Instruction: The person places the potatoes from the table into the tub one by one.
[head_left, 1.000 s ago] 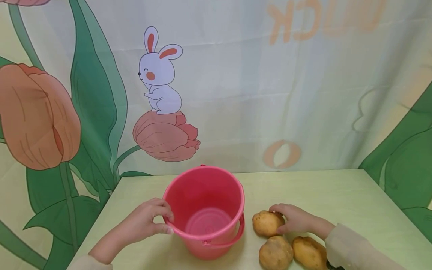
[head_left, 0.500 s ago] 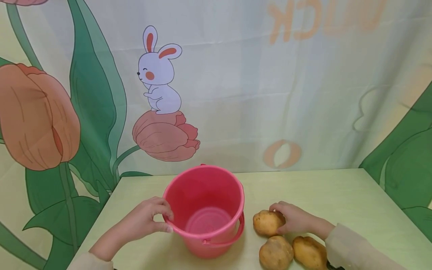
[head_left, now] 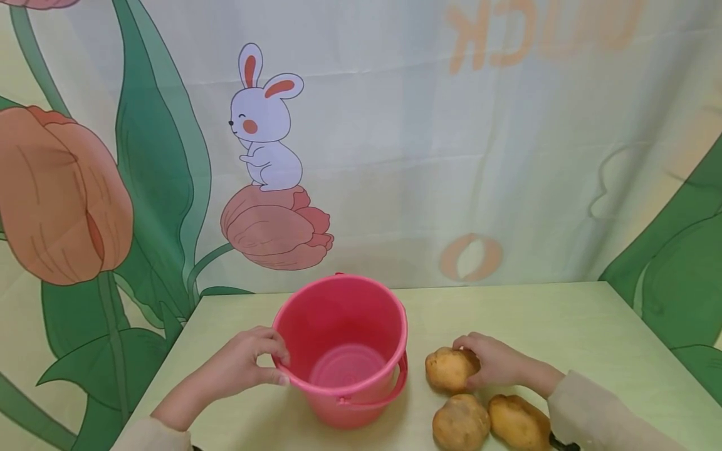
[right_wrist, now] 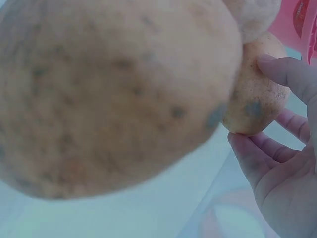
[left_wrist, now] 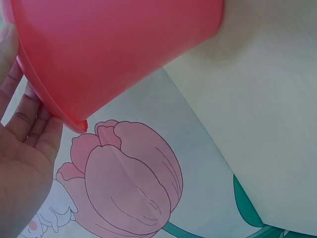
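A pink plastic bucket (head_left: 350, 407) stands upright on the table, its inside bare and its handle hanging down on the right. My left hand (head_left: 248, 363) pinches the bucket's left rim, fingers inside and thumb toward the front; the left wrist view shows this hand (left_wrist: 29, 144) at the rim too. To the right of the bucket, my right hand (head_left: 499, 362) grips a potato (head_left: 448, 369) between thumb and fingers. The right wrist view shows the thumb on one side of that potato (right_wrist: 255, 89) and fingertips on the other. Two more potatoes lie nearer the front.
A round potato (head_left: 460, 423) and a longer potato (head_left: 517, 421) lie side by side at the table's front, close to my right sleeve. Behind the pale table (head_left: 536, 313) hangs a printed cloth (head_left: 383, 156) with a rabbit and tulips.
My right hand and the potato it grips have shifted slightly to the right and away from the front. My left hand keeps its hold on the bucket's rim.
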### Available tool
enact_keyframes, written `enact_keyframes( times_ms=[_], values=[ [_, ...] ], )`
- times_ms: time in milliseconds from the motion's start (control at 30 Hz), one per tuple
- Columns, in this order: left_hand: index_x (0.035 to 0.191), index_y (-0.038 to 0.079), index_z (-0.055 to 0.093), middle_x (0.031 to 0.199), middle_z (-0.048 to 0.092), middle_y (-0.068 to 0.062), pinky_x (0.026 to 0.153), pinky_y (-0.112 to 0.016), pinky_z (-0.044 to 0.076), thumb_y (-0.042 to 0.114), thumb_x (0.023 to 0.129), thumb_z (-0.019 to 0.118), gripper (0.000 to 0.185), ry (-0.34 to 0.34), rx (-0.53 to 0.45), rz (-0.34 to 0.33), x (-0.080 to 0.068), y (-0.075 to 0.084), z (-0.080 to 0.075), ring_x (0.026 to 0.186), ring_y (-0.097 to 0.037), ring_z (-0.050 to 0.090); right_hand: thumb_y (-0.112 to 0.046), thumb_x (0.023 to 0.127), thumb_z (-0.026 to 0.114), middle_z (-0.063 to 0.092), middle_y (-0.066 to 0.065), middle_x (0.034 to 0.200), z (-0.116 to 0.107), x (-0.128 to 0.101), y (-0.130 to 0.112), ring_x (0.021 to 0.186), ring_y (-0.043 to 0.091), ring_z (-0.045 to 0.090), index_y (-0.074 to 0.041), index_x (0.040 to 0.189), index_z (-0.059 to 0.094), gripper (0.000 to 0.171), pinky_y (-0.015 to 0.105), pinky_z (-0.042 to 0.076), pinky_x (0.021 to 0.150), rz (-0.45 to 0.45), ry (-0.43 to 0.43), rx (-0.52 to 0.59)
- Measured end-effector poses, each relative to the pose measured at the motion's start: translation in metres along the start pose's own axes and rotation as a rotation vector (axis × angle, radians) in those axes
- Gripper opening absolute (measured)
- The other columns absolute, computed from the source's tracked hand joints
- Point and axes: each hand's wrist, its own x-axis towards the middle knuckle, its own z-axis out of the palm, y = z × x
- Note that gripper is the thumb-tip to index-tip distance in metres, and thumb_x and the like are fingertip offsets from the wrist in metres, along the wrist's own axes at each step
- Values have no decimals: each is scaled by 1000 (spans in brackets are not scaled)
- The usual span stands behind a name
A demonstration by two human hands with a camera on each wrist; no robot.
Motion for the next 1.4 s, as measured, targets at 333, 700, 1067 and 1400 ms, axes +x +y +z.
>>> enact_keyframes(
  times_ms=[333,700,1067,1400],
  values=[
    [76,23,64,81,58,11,66,-20,47,36,68,72,17,19,20,46,-1,0,0,83,-8,50,-15,61,75,53,1,89,-15,3,-4,80,11,49,-4,103,54,49,28,44,70,-39,30,-49],
    [75,24,64,81,58,11,67,-20,47,38,67,71,18,12,21,38,-1,1,-1,85,-9,50,-14,61,74,53,2,91,-26,4,-7,82,12,50,-4,105,53,49,28,45,71,-26,21,-51],
    [76,20,65,82,59,10,67,-20,47,38,67,72,21,1,14,32,0,2,-2,84,-8,50,-13,62,74,52,2,90,-44,7,-18,79,11,47,-3,105,53,49,26,42,67,-29,21,-80],
    [75,23,65,80,58,13,67,-20,47,35,66,74,17,-6,13,3,1,1,-1,83,-7,50,-12,63,74,51,1,91,-56,9,-27,76,10,44,-3,107,53,50,23,39,63,-36,22,-106]
  ],
)
